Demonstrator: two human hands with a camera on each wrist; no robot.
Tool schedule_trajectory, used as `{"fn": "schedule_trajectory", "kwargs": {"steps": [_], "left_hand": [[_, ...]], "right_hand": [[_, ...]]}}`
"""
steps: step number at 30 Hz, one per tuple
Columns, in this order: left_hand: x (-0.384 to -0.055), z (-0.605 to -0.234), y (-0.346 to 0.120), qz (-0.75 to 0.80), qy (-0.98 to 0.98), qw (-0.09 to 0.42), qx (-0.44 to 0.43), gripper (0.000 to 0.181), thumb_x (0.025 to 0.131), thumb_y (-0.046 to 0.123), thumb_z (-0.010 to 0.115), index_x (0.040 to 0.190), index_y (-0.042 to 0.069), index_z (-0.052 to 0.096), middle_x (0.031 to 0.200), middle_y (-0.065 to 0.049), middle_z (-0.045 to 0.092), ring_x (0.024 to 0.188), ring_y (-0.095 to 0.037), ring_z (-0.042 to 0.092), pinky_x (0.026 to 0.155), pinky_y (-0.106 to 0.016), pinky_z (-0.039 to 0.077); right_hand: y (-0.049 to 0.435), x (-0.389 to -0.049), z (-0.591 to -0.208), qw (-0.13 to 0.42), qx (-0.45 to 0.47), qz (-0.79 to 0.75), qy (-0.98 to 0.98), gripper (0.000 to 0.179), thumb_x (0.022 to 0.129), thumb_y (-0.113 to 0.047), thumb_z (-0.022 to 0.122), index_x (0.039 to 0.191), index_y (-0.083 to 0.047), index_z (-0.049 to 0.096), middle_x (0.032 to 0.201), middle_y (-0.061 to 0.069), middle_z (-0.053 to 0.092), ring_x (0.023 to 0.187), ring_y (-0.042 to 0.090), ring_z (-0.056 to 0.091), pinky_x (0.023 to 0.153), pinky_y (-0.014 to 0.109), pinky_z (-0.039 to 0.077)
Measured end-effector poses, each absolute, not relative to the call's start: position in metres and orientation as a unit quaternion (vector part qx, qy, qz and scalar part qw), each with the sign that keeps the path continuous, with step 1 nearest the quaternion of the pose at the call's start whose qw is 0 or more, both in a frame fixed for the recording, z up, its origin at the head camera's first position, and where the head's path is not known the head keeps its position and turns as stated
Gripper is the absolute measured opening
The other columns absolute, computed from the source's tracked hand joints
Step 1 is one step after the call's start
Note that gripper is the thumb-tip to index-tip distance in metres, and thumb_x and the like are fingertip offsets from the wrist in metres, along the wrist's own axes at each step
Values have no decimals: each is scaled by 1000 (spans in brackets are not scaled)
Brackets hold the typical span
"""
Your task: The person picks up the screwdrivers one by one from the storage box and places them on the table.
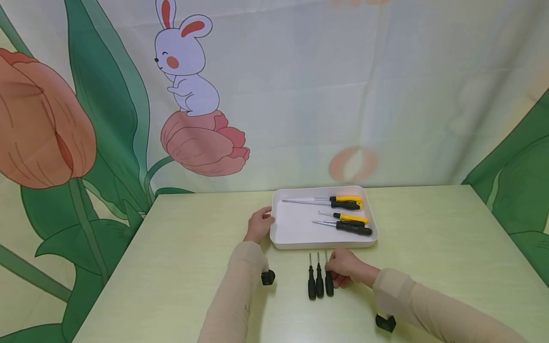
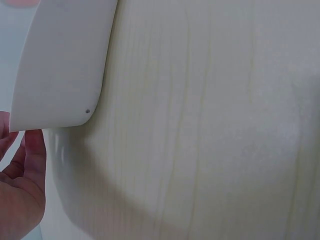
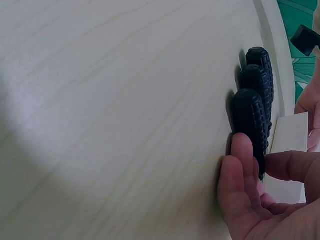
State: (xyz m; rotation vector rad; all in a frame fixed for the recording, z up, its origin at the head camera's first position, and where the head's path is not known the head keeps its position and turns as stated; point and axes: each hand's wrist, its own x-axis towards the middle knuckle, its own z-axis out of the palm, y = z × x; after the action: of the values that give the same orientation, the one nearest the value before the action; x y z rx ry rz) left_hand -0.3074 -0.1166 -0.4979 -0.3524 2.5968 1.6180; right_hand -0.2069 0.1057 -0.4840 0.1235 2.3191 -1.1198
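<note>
A white tray [image 1: 296,231] lies on the table, and my left hand [image 1: 259,225] holds its left rim with the thumb and fingertips. In the left wrist view that hand [image 2: 22,195] sits at the tray's wall [image 2: 65,65]. Below the tray's front edge, three black-handled screwdrivers stand in a row, shafts toward the tray. My right hand [image 1: 348,267] pinches the rightmost screwdriver [image 1: 329,286]. Next to it lie the middle screwdriver [image 1: 319,283] and the left screwdriver [image 1: 311,285]. In the right wrist view, thumb and fingers close on the nearest black handle [image 3: 248,112].
Inside the tray lie several screwdrivers, among them a yellow-and-black screwdriver [image 1: 351,218] and a long black-handled screwdriver [image 1: 345,205]. A printed curtain [image 1: 279,95] hangs behind the table's far edge. Black wrist cameras hang below both sleeves.
</note>
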Motion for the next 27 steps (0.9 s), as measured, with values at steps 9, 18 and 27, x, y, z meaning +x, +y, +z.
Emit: {"fn": "schedule_trajectory", "kwargs": {"steps": [9, 18, 27], "left_hand": [[-308, -499, -117, 527, 841, 29, -114, 37, 84, 9, 52, 121, 8, 53, 107, -15, 58, 96, -24, 55, 79, -31, 48], [-308, -499, -117, 529, 840, 32, -117, 37, 84, 9, 52, 122, 9, 53, 109, -15, 57, 97, -24, 54, 81, -32, 48], [-308, -499, -116, 532, 838, 31, -117, 37, 84, 9, 52, 121, 8, 53, 108, -15, 58, 96, -24, 55, 80, -31, 48]], "right_hand": [[106, -208, -486, 279, 46, -421, 862, 17, 80, -10, 56, 66, -1, 54, 50, 5, 52, 38, 12, 52, 38, 25, 45], [109, -209, -488, 284, 40, -424, 859, 16, 81, -11, 56, 68, -1, 54, 51, 4, 52, 38, 11, 52, 37, 24, 44], [118, -209, -485, 288, 33, -415, 862, 17, 83, -16, 55, 76, -2, 56, 56, 4, 52, 40, 12, 50, 38, 23, 44]]}}
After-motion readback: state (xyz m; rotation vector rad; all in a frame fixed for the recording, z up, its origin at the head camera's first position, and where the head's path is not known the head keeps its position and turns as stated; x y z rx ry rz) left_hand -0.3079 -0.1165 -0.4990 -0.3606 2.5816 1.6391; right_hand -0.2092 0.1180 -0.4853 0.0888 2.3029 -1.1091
